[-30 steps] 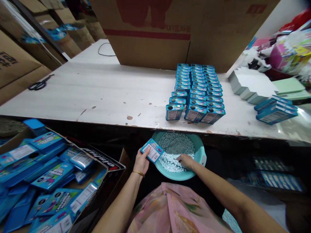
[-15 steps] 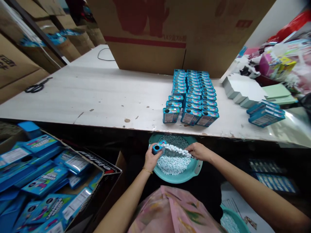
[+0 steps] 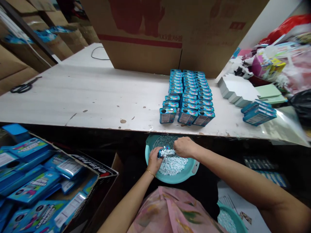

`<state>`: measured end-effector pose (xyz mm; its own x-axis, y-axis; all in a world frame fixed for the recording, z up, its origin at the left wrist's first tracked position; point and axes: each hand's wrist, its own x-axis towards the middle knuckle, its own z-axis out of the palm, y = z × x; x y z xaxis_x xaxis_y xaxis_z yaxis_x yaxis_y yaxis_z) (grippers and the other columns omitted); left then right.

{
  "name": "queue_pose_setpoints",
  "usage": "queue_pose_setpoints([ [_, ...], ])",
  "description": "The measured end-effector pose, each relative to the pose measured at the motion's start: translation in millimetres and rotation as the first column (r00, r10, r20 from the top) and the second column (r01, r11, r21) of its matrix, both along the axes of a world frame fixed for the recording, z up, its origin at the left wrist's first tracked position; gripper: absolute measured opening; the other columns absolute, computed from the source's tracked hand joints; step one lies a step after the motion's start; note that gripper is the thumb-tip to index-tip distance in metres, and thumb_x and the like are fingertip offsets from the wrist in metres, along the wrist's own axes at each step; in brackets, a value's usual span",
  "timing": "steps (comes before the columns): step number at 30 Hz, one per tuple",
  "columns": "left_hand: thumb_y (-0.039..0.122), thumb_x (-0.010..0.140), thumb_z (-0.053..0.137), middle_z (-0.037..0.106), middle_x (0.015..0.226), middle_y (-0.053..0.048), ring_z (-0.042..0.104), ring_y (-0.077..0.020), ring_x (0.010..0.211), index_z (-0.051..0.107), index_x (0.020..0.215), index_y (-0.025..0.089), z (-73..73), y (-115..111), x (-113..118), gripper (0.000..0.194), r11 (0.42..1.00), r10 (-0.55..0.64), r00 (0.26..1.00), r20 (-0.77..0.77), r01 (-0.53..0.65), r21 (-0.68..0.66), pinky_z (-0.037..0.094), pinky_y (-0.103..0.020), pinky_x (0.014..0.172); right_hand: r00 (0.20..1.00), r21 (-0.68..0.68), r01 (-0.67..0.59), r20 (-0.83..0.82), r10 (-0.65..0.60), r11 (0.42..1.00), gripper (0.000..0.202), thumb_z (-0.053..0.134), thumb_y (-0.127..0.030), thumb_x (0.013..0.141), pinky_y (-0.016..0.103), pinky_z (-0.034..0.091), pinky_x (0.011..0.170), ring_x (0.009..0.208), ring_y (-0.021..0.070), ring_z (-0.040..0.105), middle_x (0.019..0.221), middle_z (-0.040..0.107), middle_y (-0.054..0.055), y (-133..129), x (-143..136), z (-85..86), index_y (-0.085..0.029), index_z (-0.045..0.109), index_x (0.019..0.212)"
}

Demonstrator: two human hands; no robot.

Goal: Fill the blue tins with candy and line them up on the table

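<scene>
Over a turquoise basin (image 3: pixel 178 180) of small white pellets (image 3: pixel 173 166), my left hand (image 3: pixel 155 161) is closed round a small blue box (image 3: pixel 160 152). Pellets cover the top of this box and some spill at its edge. My right hand (image 3: pixel 186 147) is a closed fist just right of the box, gripping a small scoop (image 3: pixel 172 152) heaped with pellets; its handle is hidden in the fist. The scoop's tip is at the box's opening. Behind the basin, several blue boxes (image 3: pixel 188 115) stand upright in three rows on the white table (image 3: pixel 109 97).
At left is a carton (image 3: pixel 107 168) full of blue boxes. A large cardboard box (image 3: pixel 145 55) stands at the table's back. Scissors (image 3: pixel 24 87) lie at far left. White card stacks (image 3: pixel 236 89) and more blue boxes (image 3: pixel 259 113) are right. Another pellet basin (image 3: pixel 233 213) sits low right.
My right hand has moved left and up toward the box, bringing the scoop of pellets to its top. Pellets now cover the box opening. The view has shifted slightly.
</scene>
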<state>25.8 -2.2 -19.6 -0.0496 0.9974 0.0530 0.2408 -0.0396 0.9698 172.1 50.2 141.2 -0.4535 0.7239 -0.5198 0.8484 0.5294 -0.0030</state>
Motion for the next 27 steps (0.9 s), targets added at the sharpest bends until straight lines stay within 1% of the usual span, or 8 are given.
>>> queue_pose_setpoints([
  [4,0.004,0.056,0.057,0.059,0.093,-0.005,0.050,-0.0226,0.092,0.060,0.092,0.025,-3.3,2.7,0.4,0.043,0.998,-0.052,0.997,-0.050,0.054,0.025,0.035,-0.037,0.088,1.000,0.001,0.019,-0.001,-0.019,1.000,0.029,0.041,-0.021,0.072,0.029,0.043,0.066,0.081,0.0237,0.060,0.085,0.065,0.015,-3.3,7.6,-0.9,-0.013,0.065,0.088],
  [8,0.005,0.055,0.059,0.059,0.094,-0.005,0.050,-0.0229,0.093,0.061,0.091,0.024,-4.5,3.7,1.9,0.041,0.998,-0.062,0.997,-0.042,0.062,-0.010,0.034,-0.038,0.088,0.999,-0.014,0.046,0.000,-0.046,0.999,0.027,0.043,-0.022,0.071,0.029,0.043,0.064,0.079,0.0238,0.060,0.082,0.065,0.014,0.3,18.5,-1.4,-0.013,0.065,0.082],
  [14,0.005,0.052,0.062,0.060,0.089,-0.004,0.050,-0.0220,0.091,0.063,0.084,0.023,-0.1,3.9,3.0,0.037,0.992,-0.041,0.993,0.113,0.054,-0.117,0.033,-0.038,0.091,0.998,-0.011,0.057,-0.003,-0.057,0.998,0.027,0.043,-0.022,0.070,0.029,0.042,0.062,0.078,0.0243,0.060,0.083,0.065,0.015,-0.7,17.5,-0.3,-0.014,0.066,0.082],
  [18,0.006,0.051,0.064,0.060,0.088,-0.004,0.051,-0.0207,0.091,0.063,0.083,0.023,9.2,4.2,-0.9,0.036,0.991,-0.005,0.990,0.140,0.023,-0.131,0.034,-0.036,0.090,0.996,0.013,0.081,-0.039,-0.080,0.997,0.026,0.040,-0.023,0.074,0.027,0.040,0.061,0.075,0.0216,0.060,0.078,0.065,0.011,-8.5,39.0,-5.5,-0.017,0.065,0.077],
  [20,0.007,0.051,0.065,0.060,0.088,-0.003,0.052,-0.0197,0.090,0.063,0.082,0.023,15.1,2.4,-4.5,0.035,0.991,0.048,0.986,0.157,-0.027,-0.131,0.035,-0.034,0.089,0.990,0.014,0.128,-0.056,-0.127,0.992,0.026,0.039,-0.023,0.076,0.026,0.039,0.060,0.075,0.0200,0.059,0.077,0.065,0.009,-12.6,56.7,-18.2,-0.019,0.064,0.077],
  [23,0.015,0.052,0.069,0.060,0.085,-0.002,0.054,-0.0179,0.084,0.062,0.086,0.022,23.3,-4.8,-12.2,0.035,0.981,0.147,0.974,0.175,-0.120,-0.153,0.039,-0.030,0.084,0.974,0.004,0.220,-0.054,-0.220,0.975,0.024,0.037,-0.024,0.079,0.023,0.038,0.061,0.077,0.0176,0.059,0.081,0.064,0.006,-16.8,72.2,-55.6,-0.021,0.061,0.084],
  [25,0.020,0.053,0.071,0.060,0.084,-0.001,0.055,-0.0166,0.080,0.060,0.089,0.022,26.5,-12.0,-17.7,0.038,0.957,0.262,0.948,0.179,-0.232,-0.173,0.040,-0.027,0.081,0.966,0.012,0.256,-0.037,-0.256,0.967,0.025,0.036,-0.022,0.081,0.024,0.038,0.062,0.078,0.0176,0.059,0.084,0.064,0.007,-18.7,66.9,-88.2,-0.020,0.059,0.091],
  [27,0.023,0.053,0.071,0.060,0.085,-0.001,0.055,-0.0158,0.079,0.058,0.093,0.021,26.9,-19.2,-21.8,0.042,0.923,0.370,0.915,0.161,-0.343,-0.174,0.041,-0.026,0.079,0.967,0.024,0.255,-0.031,-0.254,0.967,0.027,0.032,-0.015,0.081,0.026,0.039,0.064,0.080,0.0191,0.058,0.087,0.063,0.011,-21.9,50.5,-119.8,-0.016,0.055,0.096],
])
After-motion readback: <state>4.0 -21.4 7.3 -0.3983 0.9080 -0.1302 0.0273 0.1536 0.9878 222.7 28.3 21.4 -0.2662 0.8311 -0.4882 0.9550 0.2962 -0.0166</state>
